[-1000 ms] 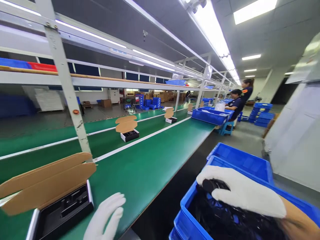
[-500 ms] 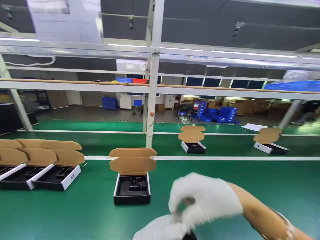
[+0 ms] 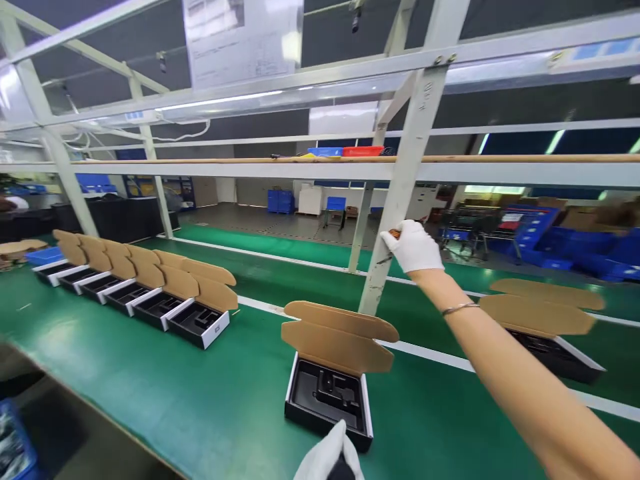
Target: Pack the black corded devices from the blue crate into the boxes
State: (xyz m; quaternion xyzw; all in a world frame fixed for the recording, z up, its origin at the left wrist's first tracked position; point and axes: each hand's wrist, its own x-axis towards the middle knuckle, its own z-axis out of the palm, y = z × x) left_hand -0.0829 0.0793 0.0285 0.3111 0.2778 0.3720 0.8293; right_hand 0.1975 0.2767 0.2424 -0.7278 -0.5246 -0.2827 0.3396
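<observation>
My right hand (image 3: 414, 247), in a white glove, reaches out to the white upright post (image 3: 381, 267). Its thumb and fingertips are closed at a small orange-brown round piece (image 3: 395, 233) on that post. Low in the picture, my gloved left hand (image 3: 320, 460) is closed around a black object (image 3: 341, 469), mostly cut off by the lower edge. Just beyond it stands an open box (image 3: 367, 417) with black inner tray and raised brown cardboard lid. A small black part (image 3: 327, 383) sits in a recess of the tray.
A row of open boxes (image 3: 200, 327) runs along the left of the green table (image 3: 240, 400). Another open box (image 3: 570, 357) lies behind my right forearm. A shelf beam (image 3: 250, 170) crosses above the table. A blue bin (image 3: 15, 440) stands below at lower left.
My right hand has left my left hand and gone up and forward to the post. The view has turned left, bringing more boxes in. My left hand stays low near the box.
</observation>
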